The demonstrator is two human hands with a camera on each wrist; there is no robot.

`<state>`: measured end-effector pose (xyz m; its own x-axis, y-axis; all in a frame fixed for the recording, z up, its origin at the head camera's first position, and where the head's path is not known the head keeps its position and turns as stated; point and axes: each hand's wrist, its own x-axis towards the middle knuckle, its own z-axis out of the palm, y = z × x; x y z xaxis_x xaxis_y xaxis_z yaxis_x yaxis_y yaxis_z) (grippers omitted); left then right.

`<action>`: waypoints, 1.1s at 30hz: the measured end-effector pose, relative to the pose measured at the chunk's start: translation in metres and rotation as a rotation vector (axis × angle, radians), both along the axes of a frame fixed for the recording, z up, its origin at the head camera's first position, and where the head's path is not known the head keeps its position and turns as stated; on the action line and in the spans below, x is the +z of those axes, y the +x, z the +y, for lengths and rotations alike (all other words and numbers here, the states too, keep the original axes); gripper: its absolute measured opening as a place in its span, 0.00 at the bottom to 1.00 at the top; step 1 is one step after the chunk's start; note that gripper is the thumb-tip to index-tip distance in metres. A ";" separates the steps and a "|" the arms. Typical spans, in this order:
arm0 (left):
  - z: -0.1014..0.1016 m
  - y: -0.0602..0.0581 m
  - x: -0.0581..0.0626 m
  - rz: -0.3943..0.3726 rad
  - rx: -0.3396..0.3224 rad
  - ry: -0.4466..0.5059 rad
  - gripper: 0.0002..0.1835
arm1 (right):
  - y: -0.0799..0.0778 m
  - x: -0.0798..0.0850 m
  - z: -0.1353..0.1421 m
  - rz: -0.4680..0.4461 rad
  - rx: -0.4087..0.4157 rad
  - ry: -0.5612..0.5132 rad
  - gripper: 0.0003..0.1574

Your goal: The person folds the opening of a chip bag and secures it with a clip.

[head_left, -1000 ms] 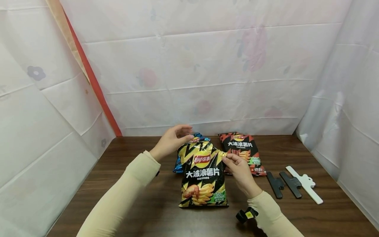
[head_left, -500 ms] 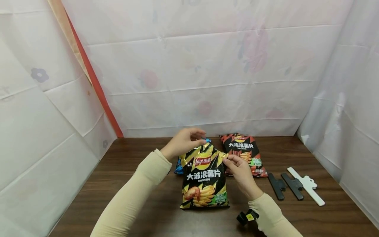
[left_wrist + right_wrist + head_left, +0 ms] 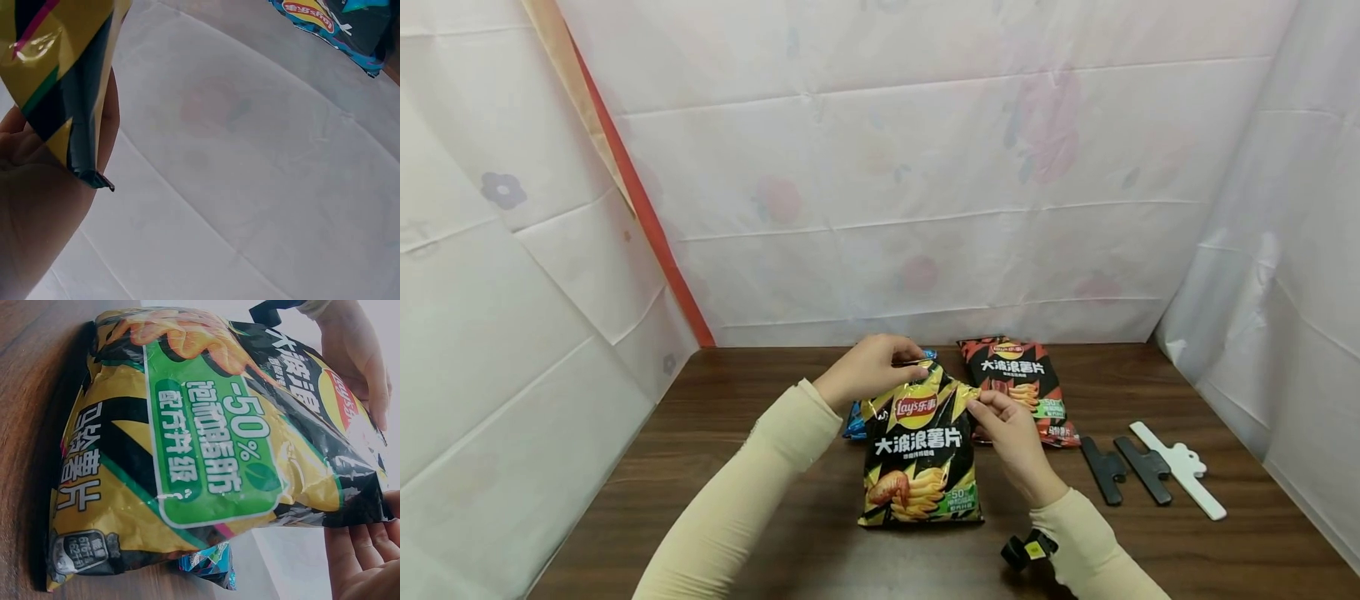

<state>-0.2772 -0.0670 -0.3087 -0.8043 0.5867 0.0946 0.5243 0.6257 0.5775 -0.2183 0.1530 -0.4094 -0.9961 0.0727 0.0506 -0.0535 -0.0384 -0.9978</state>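
While the right hand [image 3: 1011, 437] pinches the top corner of the yellow-and-black chip bag [image 3: 919, 454] on its own side, the left hand [image 3: 872, 367] arches over the opposite part of the top edge, thumb and fingers parted. Whether the left hand has hold of the bag cannot be told from these views.

The step in hand is judged to be controlling the bag by its top edge. Confine each grip to the flat margin; pressure lower down is likely to crush the contents. Set thumb and fingers on opposite faces, and match the height of both hands to prevent twisting. Let the table [image 3: 827, 554] support the lower edge.

Bag position: between the two hands and extending below them, printed front toward the person, lower edge at the table. The blue bag [image 3: 854, 424] is behind it, largely hidden.
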 end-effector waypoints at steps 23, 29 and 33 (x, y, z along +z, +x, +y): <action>-0.001 0.004 0.002 0.033 0.026 -0.006 0.09 | 0.002 -0.005 0.008 0.072 0.013 0.048 0.09; -0.001 0.003 0.002 0.036 0.022 0.023 0.09 | 0.002 -0.003 0.009 0.083 0.016 0.052 0.08; -0.001 0.003 0.002 0.038 0.025 0.036 0.08 | 0.002 -0.003 0.010 0.079 0.020 0.057 0.09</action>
<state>-0.2739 -0.0677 -0.3072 -0.8144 0.5617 0.1456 0.5303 0.6185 0.5799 -0.2164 0.1633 -0.4125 -0.9901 0.0477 0.1321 -0.1314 0.0161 -0.9912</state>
